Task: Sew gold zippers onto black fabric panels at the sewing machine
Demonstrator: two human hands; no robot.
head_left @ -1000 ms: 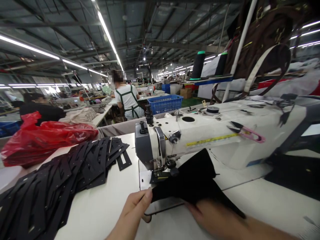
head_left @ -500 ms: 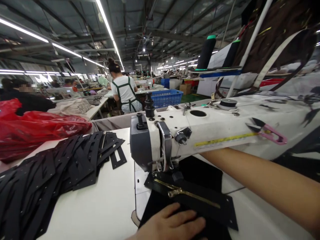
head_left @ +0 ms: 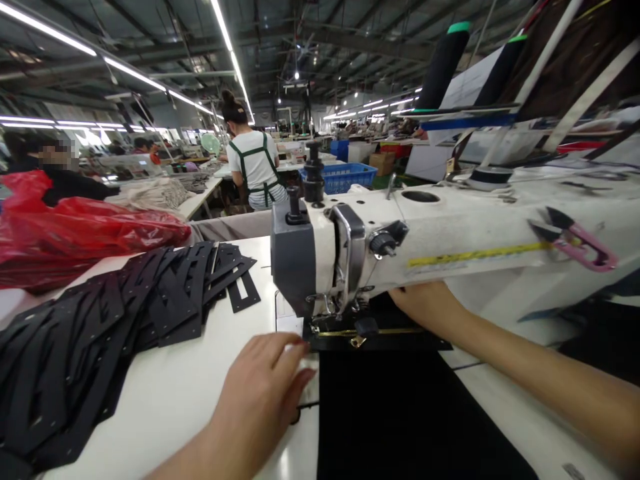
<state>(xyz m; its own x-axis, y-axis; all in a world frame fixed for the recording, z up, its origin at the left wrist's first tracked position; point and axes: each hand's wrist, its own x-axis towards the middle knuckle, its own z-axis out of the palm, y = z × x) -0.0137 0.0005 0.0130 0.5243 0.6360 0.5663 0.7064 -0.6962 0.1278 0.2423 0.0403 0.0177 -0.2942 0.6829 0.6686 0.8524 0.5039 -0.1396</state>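
Note:
A white sewing machine [head_left: 460, 227] stands over a black fabric piece [head_left: 390, 420], which hangs toward the front edge. Across the fabric, under the presser area, lies a black strip with a gold zipper [head_left: 340, 333] and its gold pull. My left hand [head_left: 267, 377] is just left of the strip's end, thumb and fingers curved with a gap between them and nothing visible in them. Behind the strip, beneath the machine arm, is my right hand [head_left: 417, 300]; the machine and fabric hide its fingers.
Overlapping black cut pieces [head_left: 165, 293] cover the table's left side, beside a red plastic bag [head_left: 95, 220]. Pink-handled snips [head_left: 583, 247] rest on the machine arm. Thread cones [head_left: 445, 67] stand above. A person in a green apron [head_left: 255, 163] is beyond, near a blue basket [head_left: 345, 177].
My left hand has lifted off the fabric and moved left. The zipper strip has turned nearly level and sits further under the machine. My right hand has come into view behind it.

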